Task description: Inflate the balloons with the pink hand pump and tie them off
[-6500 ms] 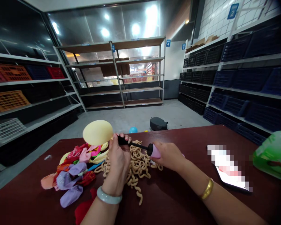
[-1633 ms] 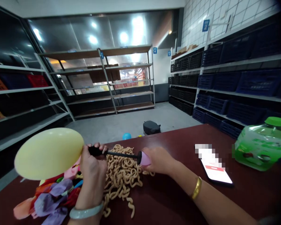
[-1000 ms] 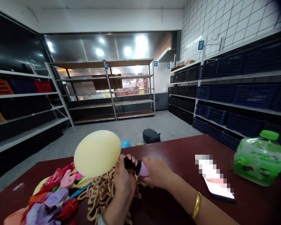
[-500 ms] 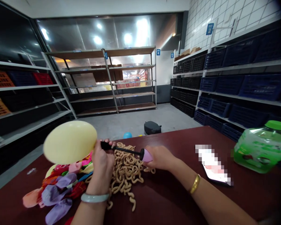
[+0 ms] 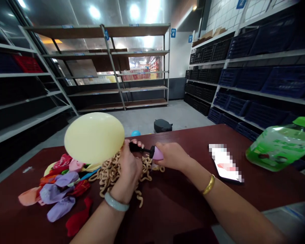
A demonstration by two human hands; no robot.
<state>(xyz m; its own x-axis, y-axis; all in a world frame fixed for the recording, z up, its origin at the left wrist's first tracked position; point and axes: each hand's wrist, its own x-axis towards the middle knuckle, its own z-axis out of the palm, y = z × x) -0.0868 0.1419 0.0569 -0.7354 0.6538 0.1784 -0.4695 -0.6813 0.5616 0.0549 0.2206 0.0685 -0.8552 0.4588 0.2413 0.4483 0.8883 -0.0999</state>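
My left fingers (image 5: 131, 162) grip the pump's black end beside the yellow balloon (image 5: 94, 138); my right fingers (image 5: 171, 155) close around the pump's purple handle (image 5: 157, 153), above the dark red table (image 5: 167, 200).

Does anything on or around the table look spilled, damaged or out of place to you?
Nothing looks spilled or damaged; the yellow balloon and pump seem intact. Slightly odd are a round blue object and a dark bag-like object beyond the far edge of the table, apparently left on the floor.
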